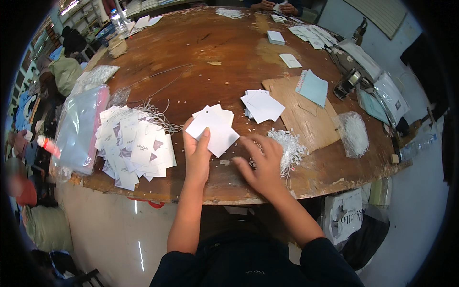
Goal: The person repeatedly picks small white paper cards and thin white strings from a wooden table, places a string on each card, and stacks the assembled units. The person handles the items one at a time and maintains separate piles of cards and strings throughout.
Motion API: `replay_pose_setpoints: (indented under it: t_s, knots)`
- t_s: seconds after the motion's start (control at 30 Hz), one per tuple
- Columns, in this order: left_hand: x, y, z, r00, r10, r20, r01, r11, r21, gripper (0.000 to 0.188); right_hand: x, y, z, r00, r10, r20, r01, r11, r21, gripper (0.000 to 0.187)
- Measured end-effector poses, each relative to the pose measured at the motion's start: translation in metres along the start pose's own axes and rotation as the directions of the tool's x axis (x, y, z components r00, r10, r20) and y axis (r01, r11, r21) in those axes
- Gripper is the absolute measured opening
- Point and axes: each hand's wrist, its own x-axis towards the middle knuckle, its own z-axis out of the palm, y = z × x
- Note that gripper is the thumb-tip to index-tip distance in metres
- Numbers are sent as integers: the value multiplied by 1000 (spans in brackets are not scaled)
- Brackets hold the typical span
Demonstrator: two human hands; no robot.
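Observation:
My left hand [197,153] grips a small stack of white card tags [213,129], thumb on top. The cards are fanned unevenly, and a punched hole shows near one corner. Just right of them my right hand [263,162] hovers with fingers apart and nothing in it. Beside its fingers lies a heap of white tag strings [287,147]. A loose stack of blank white cards [263,105] rests farther back. On the left spreads a pile of printed white tags [136,146], with grey strings [153,114] trailing from its far side.
Clear plastic bags [79,134] lie at the left. To the right are a wooden board [306,115], a light blue notebook [312,88], a bag of white fasteners [354,135] and a metal device [347,83]. Across the table [191,48], another person's hands [275,6] hold something white.

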Motion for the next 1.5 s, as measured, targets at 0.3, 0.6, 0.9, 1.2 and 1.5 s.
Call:
replay_pose_setpoints:
  t_s: [0.3, 0.6, 0.9, 1.2, 1.5]
  knots:
    - [-3, -1, 2, 999, -42, 15, 41, 996, 76, 53, 10, 114, -42, 910, 413, 35, -380, 866, -326, 19]
    - [-3, -1, -1, 999, -43, -1, 43, 997, 56, 54, 1, 154, -37, 862, 505, -55, -504, 863, 19, 12]
    - [-3, -4, -1, 998, -42, 42, 38, 996, 80, 51, 46, 112, -100, 683, 651, -331, -130, 555, 822, 14]
    - [-44, -8, 16, 918, -250, 309, 344, 889, -303, 50, 43, 11, 1, 931, 235, 280, -365, 584, 725, 28]
    - [-36, 0, 0, 974, -153, 165, 198, 930, -309, 48, 28, 26, 4, 870, 164, 466, -450, 654, 608, 11]
